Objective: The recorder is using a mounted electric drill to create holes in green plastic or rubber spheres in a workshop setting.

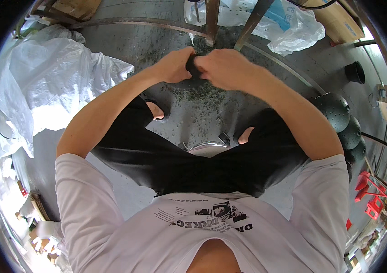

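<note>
Looking straight down, the head view shows a grey concrete floor [125, 45] scattered with small dark green flecks, thickest just below the hands. At far left a large heap of crumpled white plastic sheeting [43, 82] lies on the floor, with cardboard and paper scraps below it near the rim. A curved metal rail [134, 21] arcs across the top, joined by two upright rusty bars [212, 20] at centre. Behind those lies another white plastic bag [293, 27] and a cardboard box [339, 20] at upper right. Further right stand a small black pot [355, 72], a row of dark dimpled domes [337, 109] and red plastic stools [371, 193] near the rim.

Both forearms reach forward from a white printed T-shirt, over black trousers with knees spread; sandalled feet and a round metal lid show between the legs.

The left hand [175, 66] is curled, its fingers closed on the left side of a small dark wad [194, 68] of material. The right hand [225, 68] meets it knuckle to knuckle, fingers also clamped together on the same wad, thumb side up. The wad sits pinched between the two hands, above the floor and just in front of the upright bars; what it is made of cannot be told.
</note>
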Demonstrator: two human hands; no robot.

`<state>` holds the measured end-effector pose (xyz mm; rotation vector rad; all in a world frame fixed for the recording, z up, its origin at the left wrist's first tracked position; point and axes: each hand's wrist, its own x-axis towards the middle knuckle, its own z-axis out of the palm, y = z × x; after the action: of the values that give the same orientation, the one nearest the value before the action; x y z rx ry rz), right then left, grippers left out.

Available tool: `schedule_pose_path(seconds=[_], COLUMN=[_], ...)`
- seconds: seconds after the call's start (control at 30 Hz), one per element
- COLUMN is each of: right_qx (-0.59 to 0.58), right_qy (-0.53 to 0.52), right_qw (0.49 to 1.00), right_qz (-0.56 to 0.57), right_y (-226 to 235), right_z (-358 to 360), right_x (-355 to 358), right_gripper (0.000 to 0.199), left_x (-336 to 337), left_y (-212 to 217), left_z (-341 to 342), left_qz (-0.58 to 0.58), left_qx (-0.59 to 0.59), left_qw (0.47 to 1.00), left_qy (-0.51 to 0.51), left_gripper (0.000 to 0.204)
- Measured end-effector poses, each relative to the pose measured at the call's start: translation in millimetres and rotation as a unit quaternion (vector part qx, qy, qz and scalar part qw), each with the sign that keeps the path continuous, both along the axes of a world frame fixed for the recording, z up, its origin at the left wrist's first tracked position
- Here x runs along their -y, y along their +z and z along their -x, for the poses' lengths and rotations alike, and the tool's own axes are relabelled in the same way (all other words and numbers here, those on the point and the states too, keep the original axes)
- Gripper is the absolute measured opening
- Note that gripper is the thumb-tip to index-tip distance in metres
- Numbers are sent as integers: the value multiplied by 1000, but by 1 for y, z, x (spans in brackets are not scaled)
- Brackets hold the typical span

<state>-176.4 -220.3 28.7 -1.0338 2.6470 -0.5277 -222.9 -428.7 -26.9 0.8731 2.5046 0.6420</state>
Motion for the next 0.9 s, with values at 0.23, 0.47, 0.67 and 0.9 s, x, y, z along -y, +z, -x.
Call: schedule_pose_path(seconds=[0.23, 0.47, 0.67, 0.9], right_qx=[192, 238, 280, 384], right_qy=[-35, -133, -126, -90], right_qw=[942, 962, 950, 903], right_qz=[-273, 2, 59, 170], right_y=[-5, -38, -39, -37], right_z=[38, 53, 50, 58], right_x=[-72, -107, -100, -103], right_gripper=[48, 94, 91, 63], left_x=[26, 32, 36, 45], left_y=[37, 53, 59, 61], left_z=[15, 10, 13, 19], left_qz=[-53, -151, -206, -232], left_qx=[126, 266, 313, 323], left_qw=[990, 951, 926, 916], left_qy=[28, 47, 50, 49], left_gripper=[59, 61, 67, 60])
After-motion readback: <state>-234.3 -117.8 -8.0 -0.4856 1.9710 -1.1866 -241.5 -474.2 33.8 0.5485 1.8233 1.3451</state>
